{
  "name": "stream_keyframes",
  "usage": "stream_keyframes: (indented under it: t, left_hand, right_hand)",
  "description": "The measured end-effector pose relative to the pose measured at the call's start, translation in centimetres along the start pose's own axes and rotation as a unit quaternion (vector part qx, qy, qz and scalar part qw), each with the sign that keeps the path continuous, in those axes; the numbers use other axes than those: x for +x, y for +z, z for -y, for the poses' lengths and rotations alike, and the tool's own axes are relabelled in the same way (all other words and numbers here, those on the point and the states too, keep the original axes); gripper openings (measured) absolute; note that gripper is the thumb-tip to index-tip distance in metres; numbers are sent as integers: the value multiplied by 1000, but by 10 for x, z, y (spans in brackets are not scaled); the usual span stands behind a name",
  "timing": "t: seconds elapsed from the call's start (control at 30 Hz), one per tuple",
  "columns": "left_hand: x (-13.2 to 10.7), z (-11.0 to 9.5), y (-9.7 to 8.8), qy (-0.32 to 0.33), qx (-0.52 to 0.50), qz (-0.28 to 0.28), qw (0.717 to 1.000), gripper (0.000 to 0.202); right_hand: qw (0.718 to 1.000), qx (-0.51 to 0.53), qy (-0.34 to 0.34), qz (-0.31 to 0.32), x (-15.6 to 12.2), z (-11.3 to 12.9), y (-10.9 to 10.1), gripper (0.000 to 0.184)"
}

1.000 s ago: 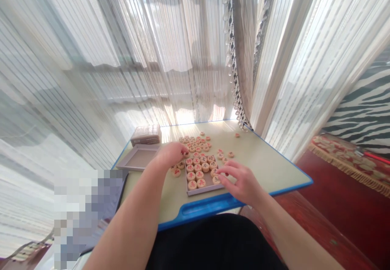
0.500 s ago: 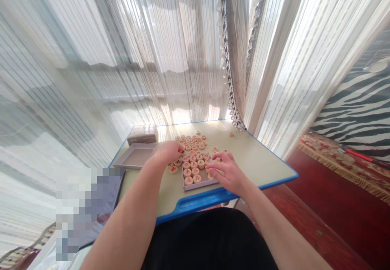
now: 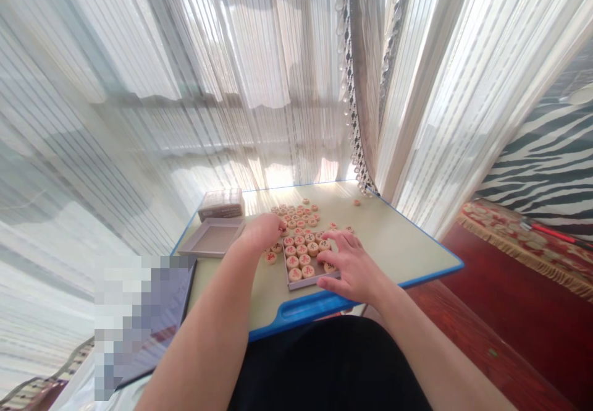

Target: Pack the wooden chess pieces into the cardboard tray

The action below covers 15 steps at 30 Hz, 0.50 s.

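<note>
A shallow open box (image 3: 296, 286) near the table's front edge holds rows of round wooden Chinese chess pieces (image 3: 290, 251) with red and black characters. At its far left corner my left hand (image 3: 265, 232) is closed, fingertips pinched on a Chinese chess piece (image 3: 283, 229) that is mostly hidden. My right hand (image 3: 349, 266) reaches over the box's right side with fingers spread and nothing visibly gripped. Beneath its fingers lies a piece (image 3: 329, 267), partly covered. Loose pieces (image 3: 300, 224) lie in a cluster beyond the box, and another loose piece (image 3: 270, 257) rests left of it.
A shallow box lid (image 3: 192, 249) lies at the left of the blue-edged table (image 3: 407, 238), with a wrapped package (image 3: 221, 204) behind it. A dark-framed tablet (image 3: 160, 330) stands at the front left. One single piece (image 3: 356, 203) sits far right. Sheer curtains (image 3: 278, 89) hang behind.
My right thumb has moved away from the pieces toward the box's front edge, and the fingers are spread wider. My left hand stays by the far left corner. The view has shifted slightly.
</note>
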<state>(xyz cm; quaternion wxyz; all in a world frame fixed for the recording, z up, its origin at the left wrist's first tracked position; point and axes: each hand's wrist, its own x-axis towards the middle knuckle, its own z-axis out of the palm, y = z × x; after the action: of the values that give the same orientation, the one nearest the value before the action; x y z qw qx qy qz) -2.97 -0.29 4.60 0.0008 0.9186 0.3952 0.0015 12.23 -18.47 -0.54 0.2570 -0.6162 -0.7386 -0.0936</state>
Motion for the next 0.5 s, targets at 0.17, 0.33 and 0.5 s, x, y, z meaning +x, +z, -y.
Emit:
stream_keyframes:
  t: [0.17, 0.33, 0.5]
  left_hand:
    - [0, 1, 1, 4, 3, 3, 1000, 31]
    - [2, 2, 3, 2, -4, 5, 1000, 31]
    - [3, 2, 4, 3, -4, 1, 1000, 31]
  right_hand:
    - [1000, -11, -26, 8, 1, 2, -2, 50]
    - [999, -21, -28, 17, 1, 3, -2, 51]
    - [999, -23, -21, 18, 2, 4, -2, 51]
